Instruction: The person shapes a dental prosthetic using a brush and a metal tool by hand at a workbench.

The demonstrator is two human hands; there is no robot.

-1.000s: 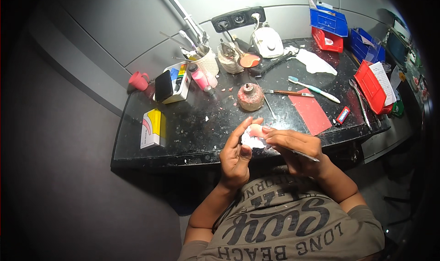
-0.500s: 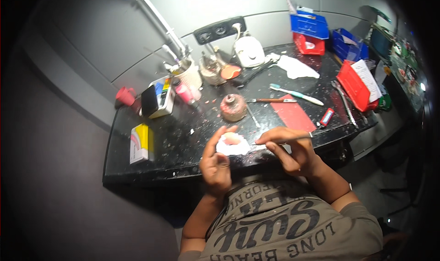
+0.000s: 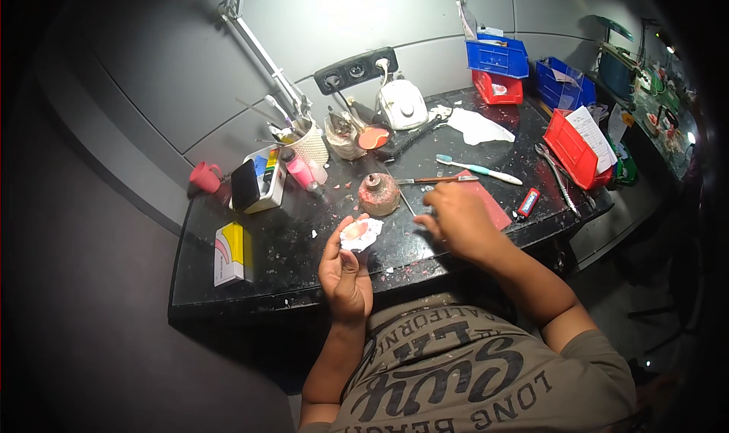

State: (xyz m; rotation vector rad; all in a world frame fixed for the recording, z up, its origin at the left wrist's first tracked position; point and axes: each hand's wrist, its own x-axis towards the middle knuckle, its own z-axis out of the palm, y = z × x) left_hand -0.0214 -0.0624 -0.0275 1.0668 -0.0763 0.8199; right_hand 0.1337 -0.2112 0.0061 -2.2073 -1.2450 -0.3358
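Observation:
My left hand (image 3: 345,277) is closed around a white dental cast (image 3: 360,234) with a pinkish middle, held up over the front of the bench. Its thumb presses on the near side and the fingers wrap the left edge. Over the bench to the right is my right hand (image 3: 462,219), back of the hand up and fingers curled. Whatever it may hold is hidden beneath it. A thin metal tool (image 3: 407,202) lies close to its fingertips, and it partly covers a red sheet (image 3: 490,205). Beyond the cast stands a squat, pink-stained burner-like pot (image 3: 379,195).
A brown-handled tool (image 3: 439,179) and a toothbrush (image 3: 480,169) lie at the back. Pliers-like metal tool (image 3: 558,178) and red bins (image 3: 571,148) stand right. To the left are a pink bottle (image 3: 301,172), a white holder (image 3: 266,190) and a box (image 3: 228,254). Crumbs dot the black bench (image 3: 266,281).
My right hand has moved up and away from the cast, turning palm down; the thin tool it held no longer shows. My left hand has shifted slightly left and tilted the cast.

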